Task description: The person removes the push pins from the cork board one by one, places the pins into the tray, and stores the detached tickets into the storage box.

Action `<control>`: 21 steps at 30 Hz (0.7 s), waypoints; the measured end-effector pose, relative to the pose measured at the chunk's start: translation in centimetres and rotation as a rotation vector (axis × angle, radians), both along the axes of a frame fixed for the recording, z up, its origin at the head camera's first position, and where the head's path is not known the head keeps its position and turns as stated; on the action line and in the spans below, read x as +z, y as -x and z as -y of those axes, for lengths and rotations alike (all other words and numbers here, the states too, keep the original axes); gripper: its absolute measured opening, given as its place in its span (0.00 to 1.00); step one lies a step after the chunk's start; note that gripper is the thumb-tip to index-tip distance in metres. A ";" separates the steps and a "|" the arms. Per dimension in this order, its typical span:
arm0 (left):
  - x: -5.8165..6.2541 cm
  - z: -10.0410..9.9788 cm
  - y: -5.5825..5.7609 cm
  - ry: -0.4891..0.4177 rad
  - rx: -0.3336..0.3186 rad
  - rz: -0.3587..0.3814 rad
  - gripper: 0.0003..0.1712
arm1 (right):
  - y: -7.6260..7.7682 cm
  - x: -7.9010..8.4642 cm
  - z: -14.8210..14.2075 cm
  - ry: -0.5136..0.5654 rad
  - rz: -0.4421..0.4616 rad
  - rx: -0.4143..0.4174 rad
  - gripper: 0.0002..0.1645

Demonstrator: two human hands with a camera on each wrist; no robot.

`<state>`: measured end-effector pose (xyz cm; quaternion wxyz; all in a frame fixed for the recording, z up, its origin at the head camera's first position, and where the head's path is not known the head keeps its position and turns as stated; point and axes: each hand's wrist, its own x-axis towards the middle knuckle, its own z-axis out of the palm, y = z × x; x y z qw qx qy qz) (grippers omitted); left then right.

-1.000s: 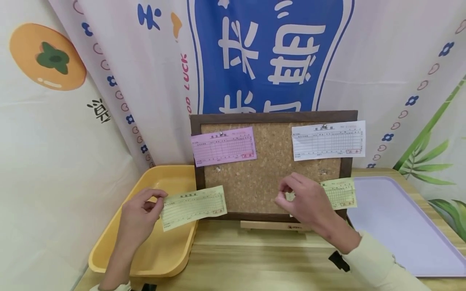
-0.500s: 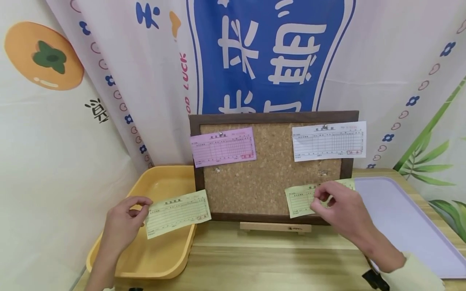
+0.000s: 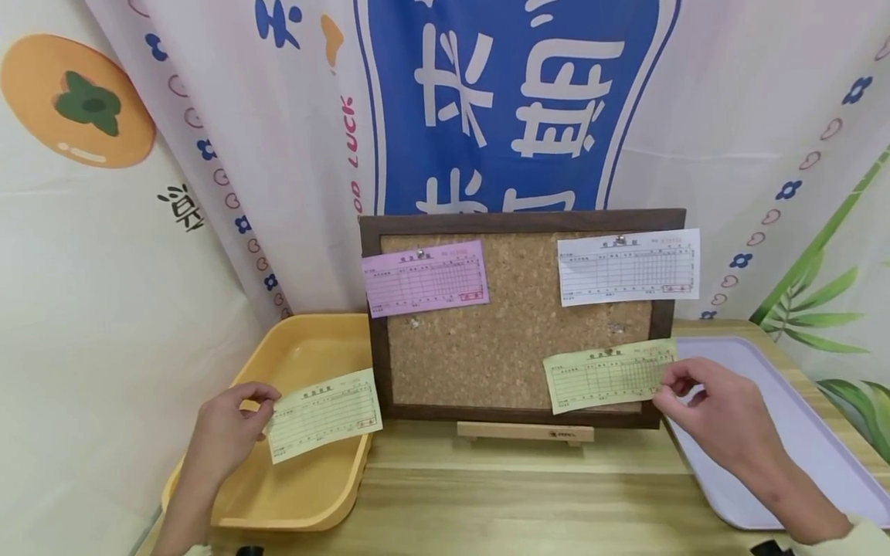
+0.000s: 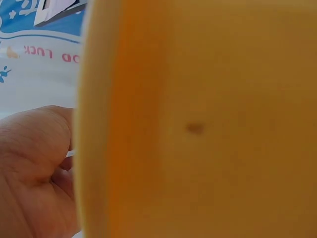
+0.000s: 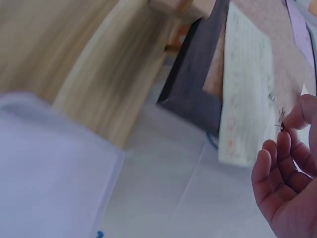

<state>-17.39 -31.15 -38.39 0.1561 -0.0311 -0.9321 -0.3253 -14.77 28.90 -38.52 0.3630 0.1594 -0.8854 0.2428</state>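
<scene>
My left hand pinches a yellow-green receipt slip by its left edge, over the yellow tray. My right hand is at the right side of the framed cork board, pinching a small pushpin between thumb and fingertip, its needle showing in the right wrist view. Close beside those fingers, another yellow-green slip hangs at the board's lower right, a pin at its top. A pink slip is pinned upper left, a white slip upper right.
The board leans on a wooden stand on the wood-grain table. A lilac tray lies to the right, partly behind my right forearm. A printed curtain hangs behind the board.
My right hand has moved right across the lower-right slip, uncovering most of it. My left hand has drawn left and slightly down with its slip, away from the board.
</scene>
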 end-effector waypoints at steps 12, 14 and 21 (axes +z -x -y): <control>-0.6 1.5 0.2 0.126 0.025 0.090 0.08 | -0.9 -1.7 -4.1 -0.012 0.127 -0.142 0.11; -0.7 1.6 0.3 0.145 0.025 0.104 0.08 | -1.1 -2.0 -4.7 -0.014 0.164 -0.170 0.10; -1.0 1.5 0.4 0.204 0.012 0.094 0.07 | -1.2 -2.9 -6.5 -0.016 0.275 -0.222 0.09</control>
